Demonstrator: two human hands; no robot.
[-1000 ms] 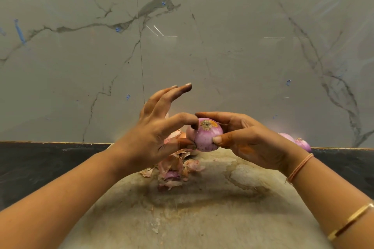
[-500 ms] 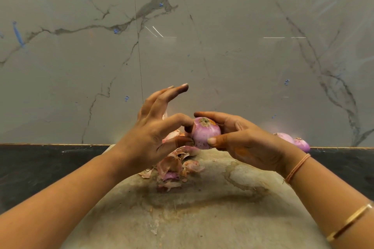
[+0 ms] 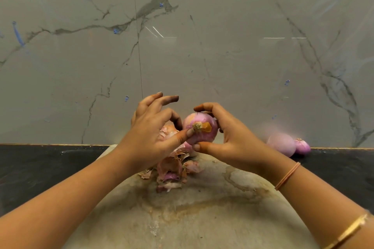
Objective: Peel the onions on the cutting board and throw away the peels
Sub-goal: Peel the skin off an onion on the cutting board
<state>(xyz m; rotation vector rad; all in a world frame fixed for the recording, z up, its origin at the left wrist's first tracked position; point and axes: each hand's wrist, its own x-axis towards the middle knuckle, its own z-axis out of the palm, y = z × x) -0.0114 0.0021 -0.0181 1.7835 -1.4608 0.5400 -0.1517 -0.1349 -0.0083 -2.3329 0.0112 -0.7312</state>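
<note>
A person's right hand [image 3: 228,143] cups a pink onion [image 3: 202,137] just above the cutting board [image 3: 202,218], thumb beneath it and fingers curled over its top. The left hand [image 3: 153,137] pinches at the onion's root end with thumb and bent forefinger, its other fingers fanned upward. A scrap of orange skin clings beside the root, and picking it off seems to be the step in hand. It likely goes best by catching the scrap's edge with a nail and pulling while the right hand steadies the onion. A heap of peels [image 3: 172,168] lies on the pale, stained board below. Two more onions [image 3: 281,144] sit at the right by the dark tabletop [image 3: 40,163], before a grey veined marble wall [image 3: 202,46].
</note>
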